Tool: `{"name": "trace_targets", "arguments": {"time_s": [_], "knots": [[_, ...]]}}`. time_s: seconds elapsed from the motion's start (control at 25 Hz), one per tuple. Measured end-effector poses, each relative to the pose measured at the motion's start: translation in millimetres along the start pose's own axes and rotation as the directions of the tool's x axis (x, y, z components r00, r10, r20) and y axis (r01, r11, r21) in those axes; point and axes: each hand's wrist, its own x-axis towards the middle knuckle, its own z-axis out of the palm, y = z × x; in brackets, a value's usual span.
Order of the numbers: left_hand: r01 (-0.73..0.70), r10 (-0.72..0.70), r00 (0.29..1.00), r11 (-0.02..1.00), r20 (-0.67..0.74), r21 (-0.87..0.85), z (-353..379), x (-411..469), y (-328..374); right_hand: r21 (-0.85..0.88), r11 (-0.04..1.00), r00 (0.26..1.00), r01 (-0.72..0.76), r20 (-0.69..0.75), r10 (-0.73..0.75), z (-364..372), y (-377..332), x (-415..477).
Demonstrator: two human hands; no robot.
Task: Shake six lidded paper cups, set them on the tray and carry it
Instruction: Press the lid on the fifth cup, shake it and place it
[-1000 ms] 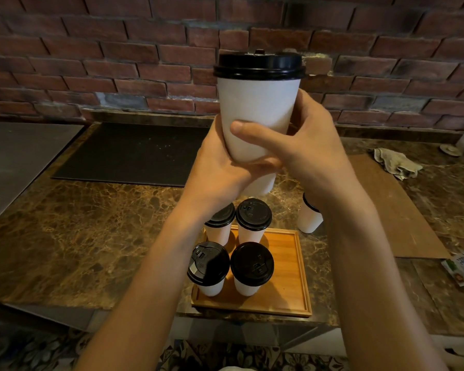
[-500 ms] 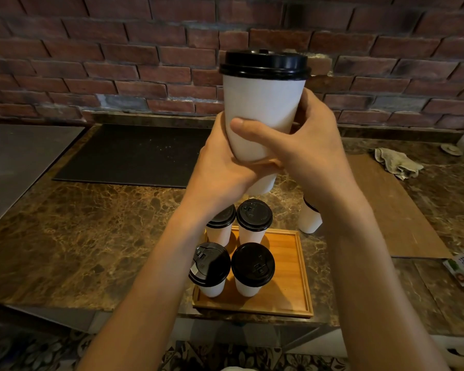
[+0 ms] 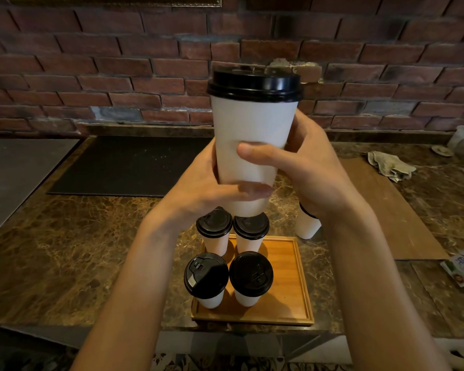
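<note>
Paper cup (image 3: 252, 135), lidded and upright, is held above the tray (image 3: 287, 290). The left hand (image 3: 198, 194) wraps its base and the right hand (image 3: 314, 172) curls round its middle. Four cups (image 3: 251, 274) stand on the tray. A sixth cup (image 3: 307, 227) waits on the counter at the tray's 1 o'clock. Two placements and the carry appear to remain. The standing lids below could be knocked. A cloth (image 3: 389, 166) lies well apart at 2 o'clock.

Hands (image 3: 201, 190) (image 3: 315, 170) gripping raised cup (image 3: 252, 127), tray (image 3: 285, 279) below
</note>
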Motion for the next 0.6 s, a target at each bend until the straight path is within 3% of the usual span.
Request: {"name": "trace_targets", "arguments": {"time_s": [0.32, 0.6], "knots": [[-0.025, 0.025, 0.999, 1.0, -0.044, 0.004, 4.0, 0.7, -1.2, -0.099, 0.995, 1.0, -0.025, 0.016, 0.027, -0.5, -4.6, 0.3], [-0.059, 0.086, 0.963, 0.992, -0.257, 0.111, 12.2, 7.8, -9.3, -0.194, 0.979, 0.99, -0.06, -0.137, 0.033, 11.2, -5.6, 3.0]]}}
